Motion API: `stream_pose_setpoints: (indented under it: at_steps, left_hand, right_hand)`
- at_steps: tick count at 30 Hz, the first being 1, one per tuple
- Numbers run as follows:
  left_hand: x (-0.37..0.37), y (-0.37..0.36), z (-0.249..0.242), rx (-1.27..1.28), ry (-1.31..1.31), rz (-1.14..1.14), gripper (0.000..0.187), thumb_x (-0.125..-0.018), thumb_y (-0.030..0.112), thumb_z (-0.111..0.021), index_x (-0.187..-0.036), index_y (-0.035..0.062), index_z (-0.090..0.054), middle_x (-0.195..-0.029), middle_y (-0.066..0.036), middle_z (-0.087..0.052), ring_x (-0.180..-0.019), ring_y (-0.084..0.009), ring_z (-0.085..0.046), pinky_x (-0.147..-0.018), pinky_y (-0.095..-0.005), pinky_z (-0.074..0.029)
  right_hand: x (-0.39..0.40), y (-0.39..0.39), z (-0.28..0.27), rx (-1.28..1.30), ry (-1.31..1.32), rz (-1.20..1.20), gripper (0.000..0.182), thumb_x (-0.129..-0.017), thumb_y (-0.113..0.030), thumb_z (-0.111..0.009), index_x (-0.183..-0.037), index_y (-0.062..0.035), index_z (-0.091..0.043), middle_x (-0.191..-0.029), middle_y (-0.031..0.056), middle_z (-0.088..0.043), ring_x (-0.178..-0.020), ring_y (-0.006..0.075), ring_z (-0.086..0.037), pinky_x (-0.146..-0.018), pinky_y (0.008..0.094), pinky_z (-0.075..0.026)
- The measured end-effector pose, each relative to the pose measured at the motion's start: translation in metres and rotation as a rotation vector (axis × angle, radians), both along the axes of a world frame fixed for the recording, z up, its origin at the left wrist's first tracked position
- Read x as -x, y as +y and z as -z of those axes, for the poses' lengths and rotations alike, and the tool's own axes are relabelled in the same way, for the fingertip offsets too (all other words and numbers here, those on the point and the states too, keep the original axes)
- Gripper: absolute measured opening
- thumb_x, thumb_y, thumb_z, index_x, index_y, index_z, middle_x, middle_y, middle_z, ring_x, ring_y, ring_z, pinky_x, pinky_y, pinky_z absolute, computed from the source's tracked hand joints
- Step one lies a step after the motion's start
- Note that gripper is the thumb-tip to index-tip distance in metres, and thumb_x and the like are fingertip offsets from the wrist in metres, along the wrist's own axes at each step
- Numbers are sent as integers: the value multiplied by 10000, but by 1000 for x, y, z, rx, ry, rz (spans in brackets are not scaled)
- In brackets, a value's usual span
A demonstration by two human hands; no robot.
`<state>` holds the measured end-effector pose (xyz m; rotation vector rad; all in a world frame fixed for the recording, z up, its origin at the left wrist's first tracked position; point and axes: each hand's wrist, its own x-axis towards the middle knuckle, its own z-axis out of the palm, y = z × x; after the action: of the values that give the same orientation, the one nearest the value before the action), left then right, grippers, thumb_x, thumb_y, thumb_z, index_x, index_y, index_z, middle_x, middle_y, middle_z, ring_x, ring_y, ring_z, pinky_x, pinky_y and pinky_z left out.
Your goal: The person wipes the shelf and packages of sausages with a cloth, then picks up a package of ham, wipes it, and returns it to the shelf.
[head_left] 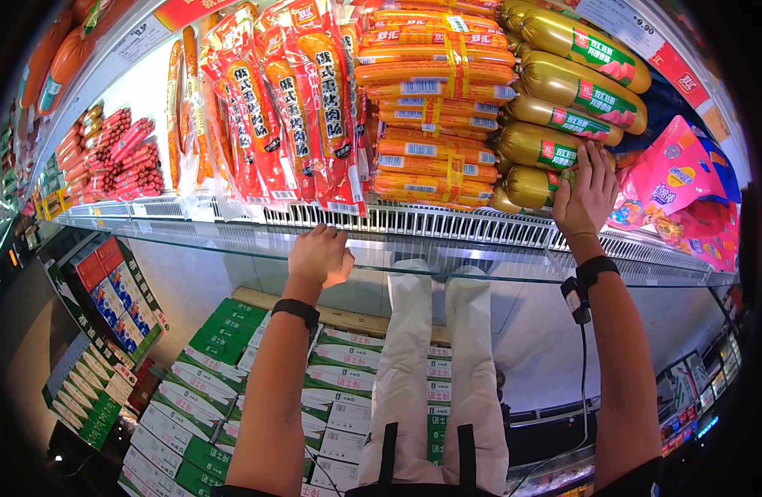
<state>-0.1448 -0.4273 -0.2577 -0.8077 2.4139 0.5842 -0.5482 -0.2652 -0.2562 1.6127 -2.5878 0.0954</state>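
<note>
My right hand (586,189) rests with its fingers on the lower gold sausage rolls (555,149) with green labels, at the right of the chilled shelf. My left hand (321,257) is at the glass front edge, below the red sausage packs (327,108); its fingers are curled and nothing shows in them. Between the hands, bundles of orange sausages (435,149) tied with yellow tape lie stacked. Pink bags (679,178) stand just right of my right hand.
A glass rim (447,269) runs along the shelf front, with a white vent grille (430,222) behind it. Small red sausages (120,157) lie at the left. Green and white cartons (182,393) are stacked below. A cable (585,373) hangs from my right wrist.
</note>
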Motion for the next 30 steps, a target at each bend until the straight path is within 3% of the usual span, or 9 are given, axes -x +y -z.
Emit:
stream_pose_setpoints:
  at_steps: [30]
  left_hand:
    - [2,1,-3,8,-40,-21,207,-755,254,-509,-781,82,-621,-820,-67,-648,-846,-233,-617,-687,-411,-521]
  right_hand:
    - [0,0,-2,-8,2,-11,554,-805,-277,-502,-1313,-59,-490,-1380,106,-459,-1295,332,-386,-1031,477,-292]
